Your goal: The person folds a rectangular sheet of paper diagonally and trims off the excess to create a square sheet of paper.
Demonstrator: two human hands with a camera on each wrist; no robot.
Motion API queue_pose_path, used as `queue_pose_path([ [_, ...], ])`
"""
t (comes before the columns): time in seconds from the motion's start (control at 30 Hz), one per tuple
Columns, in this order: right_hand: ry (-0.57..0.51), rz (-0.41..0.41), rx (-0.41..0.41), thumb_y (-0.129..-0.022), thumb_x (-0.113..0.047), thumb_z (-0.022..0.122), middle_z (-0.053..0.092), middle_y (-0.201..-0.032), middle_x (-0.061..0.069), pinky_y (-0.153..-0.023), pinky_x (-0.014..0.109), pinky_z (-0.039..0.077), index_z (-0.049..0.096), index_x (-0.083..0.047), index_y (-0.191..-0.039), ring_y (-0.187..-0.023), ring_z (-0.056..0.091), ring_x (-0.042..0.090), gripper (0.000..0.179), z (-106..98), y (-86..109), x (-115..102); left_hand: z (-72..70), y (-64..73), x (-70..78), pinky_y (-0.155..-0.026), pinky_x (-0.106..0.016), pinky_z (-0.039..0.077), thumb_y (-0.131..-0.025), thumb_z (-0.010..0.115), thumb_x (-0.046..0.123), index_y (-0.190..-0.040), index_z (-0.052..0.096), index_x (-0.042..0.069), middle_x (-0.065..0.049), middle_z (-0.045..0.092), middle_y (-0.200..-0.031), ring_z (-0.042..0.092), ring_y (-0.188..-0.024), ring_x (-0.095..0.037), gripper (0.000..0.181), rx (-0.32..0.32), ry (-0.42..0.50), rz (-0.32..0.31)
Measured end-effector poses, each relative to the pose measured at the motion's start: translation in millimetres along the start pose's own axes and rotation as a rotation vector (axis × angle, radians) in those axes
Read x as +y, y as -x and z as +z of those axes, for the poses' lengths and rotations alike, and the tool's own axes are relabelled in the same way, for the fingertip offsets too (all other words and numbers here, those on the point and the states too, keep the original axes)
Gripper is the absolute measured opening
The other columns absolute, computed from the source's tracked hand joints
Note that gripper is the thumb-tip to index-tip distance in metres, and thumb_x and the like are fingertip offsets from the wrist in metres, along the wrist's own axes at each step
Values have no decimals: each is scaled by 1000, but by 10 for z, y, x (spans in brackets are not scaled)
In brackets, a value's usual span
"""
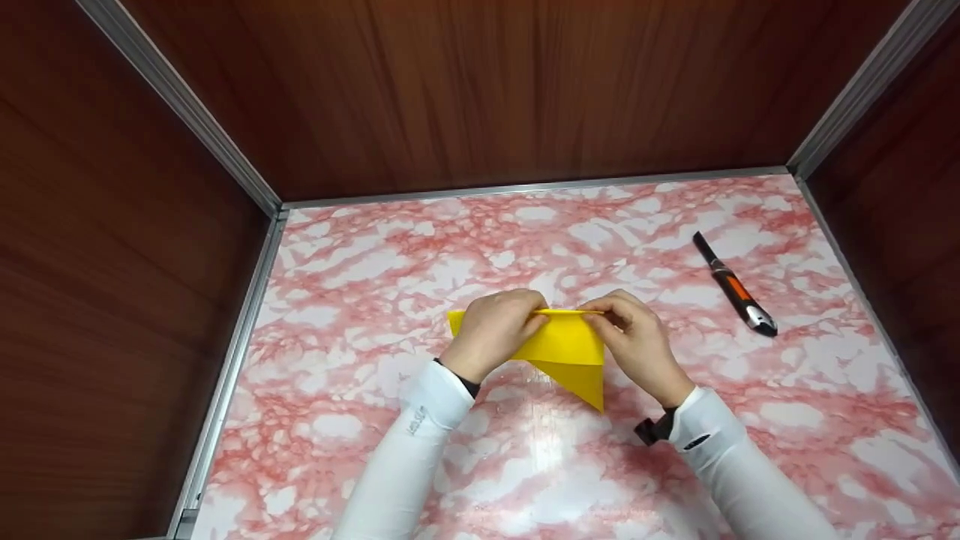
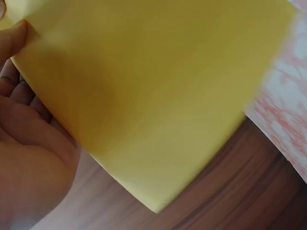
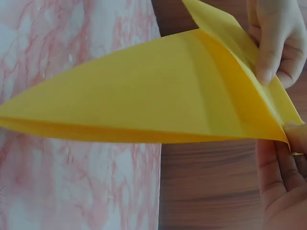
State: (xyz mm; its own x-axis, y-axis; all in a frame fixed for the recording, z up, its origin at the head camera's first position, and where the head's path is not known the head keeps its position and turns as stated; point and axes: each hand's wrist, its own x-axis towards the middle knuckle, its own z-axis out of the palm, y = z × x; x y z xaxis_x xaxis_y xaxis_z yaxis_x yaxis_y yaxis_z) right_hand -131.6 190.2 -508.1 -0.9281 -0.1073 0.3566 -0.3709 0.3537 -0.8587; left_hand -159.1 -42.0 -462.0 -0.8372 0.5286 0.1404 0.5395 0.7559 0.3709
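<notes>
Both hands hold a folded sheet of yellow paper (image 1: 564, 339) over the middle of the table. My left hand (image 1: 496, 327) pinches its upper edge between thumb and fingers, covering much of the paper's left part. At the upper right corner, my right hand (image 1: 634, 334) pinches the same edge with thumb and forefinger. A darker triangular flap hangs below, its tip pointing down. In the right wrist view the paper (image 3: 134, 91) has a narrow folded strip along the gripped edge and tapers to a point away from the hands. The left wrist view shows a broad yellow face (image 2: 158, 110) ending in a corner.
A black and orange utility knife (image 1: 736, 289) lies on the table to the right of the right hand. The red and white marbled tabletop (image 1: 360, 262) is bounded by dark wood-grain panels (image 1: 510, 97) with metal edging at the back and sides.
</notes>
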Motion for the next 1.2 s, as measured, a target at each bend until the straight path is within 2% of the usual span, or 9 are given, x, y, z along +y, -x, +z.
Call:
queue_pose_path([
  [0.23, -11, -1, 7, -94, 2, 71, 67, -96, 10, -79, 16, 50, 75, -2, -102, -85, 61, 17, 10, -18, 34, -200, 38, 4, 36, -74, -29, 54, -101, 67, 31, -109, 76, 19, 8, 73, -102, 66, -85, -9, 17, 5, 10, 30],
  [0.37, -6, 12, -6, -94, 5, 70, 69, -97, 8, -78, 18, 50, 74, -1, -103, -85, 62, 18, 11, -32, 35, -212, 32, 12, 46, -73, -29, 54, -101, 66, 31, -108, 76, 18, 7, 72, -101, 65, -83, -9, 17, 4, 17, 35],
  [0.57, 12, 108, -62, -96, -11, 74, 72, -104, -4, -78, 22, 50, 74, -13, -108, -90, 62, 15, 12, -39, 24, -75, 23, 13, 54, -73, -28, 53, -102, 66, 29, -106, 75, 17, 7, 71, -98, 64, -82, -9, 15, -17, 32, 35],
  [0.7, -10, 122, -107, -94, -27, 78, 73, -104, -7, -78, 25, 49, 76, -17, -112, -89, 63, 16, 21, -36, 14, -43, 21, 12, 58, -74, -28, 53, -102, 66, 28, -106, 75, 17, 6, 72, -98, 64, -83, -9, 15, -24, 31, 40],
  [0.83, -11, 121, -115, -92, -34, 79, 74, -98, -8, -74, 26, 49, 79, -21, -105, -84, 63, 16, 18, -34, 10, -53, 29, 27, 56, -74, -29, 53, -102, 66, 28, -105, 75, 18, 7, 71, -97, 64, -82, -9, 14, -22, 28, 55],
  [0.97, -13, 139, -84, -92, -28, 79, 74, -93, -8, -71, 25, 48, 80, -22, -99, -81, 62, 16, 10, -50, 11, -66, 29, 43, 47, -74, -29, 54, -102, 66, 28, -105, 75, 19, 8, 71, -97, 64, -83, -9, 13, -6, 4, 78],
  [1.2, -71, 229, -84, -92, -16, 78, 75, -93, 3, -68, 24, 48, 81, -9, -99, -79, 60, 23, 9, -95, 12, -54, 17, 61, 16, -75, -28, 54, -103, 65, 30, -104, 74, 20, 9, 71, -97, 64, -83, -8, 14, 22, -33, 113],
])
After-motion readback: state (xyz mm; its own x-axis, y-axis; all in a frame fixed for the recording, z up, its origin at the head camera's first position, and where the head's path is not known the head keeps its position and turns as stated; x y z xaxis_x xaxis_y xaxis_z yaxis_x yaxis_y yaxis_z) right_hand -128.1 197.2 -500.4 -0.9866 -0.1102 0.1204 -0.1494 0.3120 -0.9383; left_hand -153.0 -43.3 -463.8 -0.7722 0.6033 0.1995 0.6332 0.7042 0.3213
